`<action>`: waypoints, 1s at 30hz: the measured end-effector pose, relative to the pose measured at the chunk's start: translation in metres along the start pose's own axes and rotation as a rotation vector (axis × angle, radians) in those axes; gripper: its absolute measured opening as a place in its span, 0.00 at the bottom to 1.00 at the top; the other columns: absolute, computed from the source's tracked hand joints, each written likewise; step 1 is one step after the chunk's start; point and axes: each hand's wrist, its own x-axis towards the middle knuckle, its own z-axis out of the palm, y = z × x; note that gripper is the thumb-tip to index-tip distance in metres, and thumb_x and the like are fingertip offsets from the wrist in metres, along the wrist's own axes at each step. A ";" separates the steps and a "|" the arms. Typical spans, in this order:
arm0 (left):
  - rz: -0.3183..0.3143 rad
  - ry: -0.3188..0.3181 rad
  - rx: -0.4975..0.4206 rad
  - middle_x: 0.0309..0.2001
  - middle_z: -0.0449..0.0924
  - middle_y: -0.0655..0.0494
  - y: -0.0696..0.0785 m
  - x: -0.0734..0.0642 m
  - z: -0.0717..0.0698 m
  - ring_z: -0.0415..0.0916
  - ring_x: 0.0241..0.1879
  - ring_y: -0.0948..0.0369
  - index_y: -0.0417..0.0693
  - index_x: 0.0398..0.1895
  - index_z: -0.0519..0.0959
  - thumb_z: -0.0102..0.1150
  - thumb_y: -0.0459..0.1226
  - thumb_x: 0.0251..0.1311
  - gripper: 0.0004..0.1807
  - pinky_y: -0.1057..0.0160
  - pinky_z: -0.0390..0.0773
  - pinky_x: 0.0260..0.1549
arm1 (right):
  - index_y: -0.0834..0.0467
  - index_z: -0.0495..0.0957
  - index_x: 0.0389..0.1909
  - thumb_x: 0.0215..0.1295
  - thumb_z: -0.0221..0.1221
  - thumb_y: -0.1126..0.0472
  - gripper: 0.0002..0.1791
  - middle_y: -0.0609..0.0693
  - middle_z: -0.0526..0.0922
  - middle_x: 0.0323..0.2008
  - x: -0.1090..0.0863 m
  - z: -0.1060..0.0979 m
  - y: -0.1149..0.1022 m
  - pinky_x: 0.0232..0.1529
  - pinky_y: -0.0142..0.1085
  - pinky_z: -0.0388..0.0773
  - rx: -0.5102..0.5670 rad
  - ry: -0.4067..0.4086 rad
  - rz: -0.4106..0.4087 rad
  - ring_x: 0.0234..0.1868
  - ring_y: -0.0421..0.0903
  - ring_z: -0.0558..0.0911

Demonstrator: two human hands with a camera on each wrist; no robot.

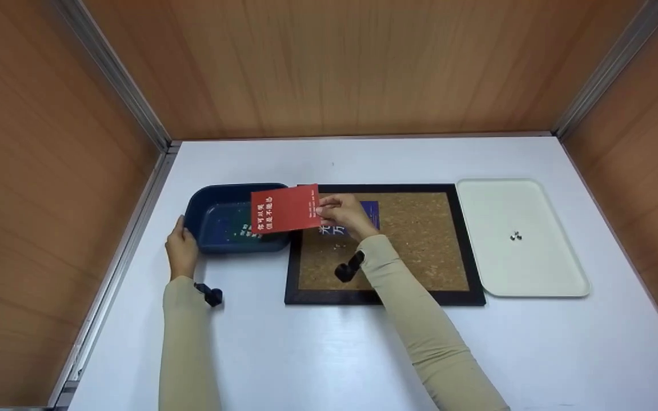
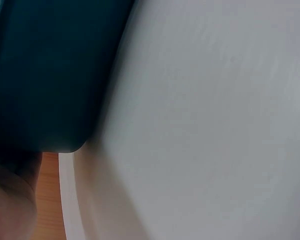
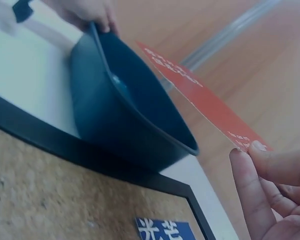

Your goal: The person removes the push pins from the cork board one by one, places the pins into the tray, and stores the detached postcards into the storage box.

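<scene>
Between thumb and fingers, my right hand (image 1: 345, 212) pinches the right edge of a red card (image 1: 286, 210) with white lettering. The card is held up over the right part of a dark blue plastic basin (image 1: 237, 248) and the left side of a cork board (image 1: 414, 245). My left hand (image 1: 181, 248) grips the basin's left end; its fingers lie over the rim in the right wrist view. A green card (image 1: 239, 224) with white characters lies in the basin, partly covered by the red one. Behind my right hand, a blue card (image 1: 370, 212) is on the cork.
The cork board has a black frame (image 1: 386, 297) and lies beside the basin. At the right, a pale tray (image 1: 534, 268) holds a few small shiny metal pieces (image 1: 516, 236). Wooden panels (image 1: 329, 68) wall the white table (image 1: 283, 354) at the back and sides.
</scene>
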 end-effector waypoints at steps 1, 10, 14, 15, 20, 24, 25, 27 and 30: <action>-0.001 -0.001 -0.002 0.73 0.54 0.39 0.000 0.000 0.000 0.51 0.73 0.49 0.36 0.73 0.54 0.29 0.31 0.74 0.26 0.53 0.55 0.72 | 0.68 0.77 0.50 0.64 0.60 0.69 0.15 0.53 0.80 0.37 0.000 0.002 0.000 0.55 0.51 0.78 -0.002 0.002 0.001 0.31 0.40 0.82; -0.014 -0.003 -0.001 0.73 0.54 0.39 0.000 -0.001 -0.003 0.51 0.73 0.49 0.37 0.74 0.53 0.28 0.31 0.74 0.26 0.52 0.56 0.72 | 0.71 0.76 0.49 0.63 0.59 0.72 0.14 0.53 0.79 0.35 0.004 0.024 -0.003 0.50 0.47 0.82 0.022 0.011 -0.018 0.29 0.40 0.81; -0.016 -0.006 -0.010 0.73 0.54 0.39 0.001 -0.002 -0.003 0.51 0.73 0.49 0.38 0.74 0.53 0.28 0.30 0.74 0.26 0.52 0.56 0.72 | 0.72 0.76 0.48 0.63 0.58 0.73 0.13 0.53 0.79 0.34 0.004 0.035 -0.003 0.51 0.49 0.81 0.030 0.016 -0.046 0.27 0.39 0.80; -0.017 -0.006 -0.012 0.73 0.53 0.39 0.002 -0.002 -0.003 0.51 0.73 0.49 0.38 0.74 0.53 0.28 0.30 0.74 0.26 0.52 0.55 0.72 | 0.72 0.76 0.48 0.63 0.58 0.73 0.13 0.53 0.79 0.34 0.005 0.038 -0.003 0.51 0.50 0.81 0.025 0.019 -0.052 0.26 0.38 0.80; -0.005 0.003 -0.005 0.72 0.54 0.38 0.002 -0.002 -0.003 0.51 0.73 0.47 0.37 0.73 0.54 0.29 0.30 0.74 0.26 0.52 0.56 0.72 | 0.71 0.77 0.48 0.63 0.58 0.73 0.13 0.54 0.80 0.36 0.006 0.051 -0.002 0.51 0.51 0.81 0.004 0.037 -0.056 0.26 0.38 0.80; 0.018 0.017 -0.001 0.71 0.56 0.37 0.002 -0.002 -0.002 0.53 0.72 0.46 0.35 0.72 0.56 0.30 0.30 0.73 0.25 0.51 0.57 0.71 | 0.71 0.78 0.47 0.62 0.58 0.74 0.12 0.55 0.81 0.36 0.007 0.060 -0.001 0.40 0.38 0.85 0.003 0.057 -0.065 0.26 0.39 0.80; 0.023 0.019 -0.001 0.71 0.56 0.36 0.001 -0.002 -0.002 0.53 0.72 0.46 0.35 0.72 0.56 0.30 0.29 0.73 0.25 0.51 0.57 0.71 | 0.71 0.78 0.47 0.62 0.58 0.74 0.12 0.55 0.81 0.35 0.007 0.062 0.000 0.38 0.35 0.85 0.004 0.061 -0.071 0.26 0.39 0.80; 0.029 0.021 -0.002 0.71 0.56 0.37 0.001 -0.002 -0.002 0.53 0.72 0.46 0.34 0.72 0.56 0.31 0.29 0.73 0.25 0.51 0.57 0.71 | 0.71 0.78 0.46 0.62 0.58 0.75 0.12 0.55 0.81 0.34 0.007 0.065 0.001 0.34 0.32 0.85 0.009 0.066 -0.081 0.27 0.39 0.80; 0.026 0.018 -0.009 0.72 0.55 0.38 0.001 -0.002 -0.002 0.52 0.73 0.47 0.34 0.72 0.56 0.31 0.29 0.73 0.25 0.52 0.57 0.71 | 0.71 0.78 0.46 0.62 0.58 0.75 0.11 0.54 0.81 0.33 0.007 0.070 0.003 0.33 0.31 0.85 0.015 0.069 -0.092 0.27 0.39 0.80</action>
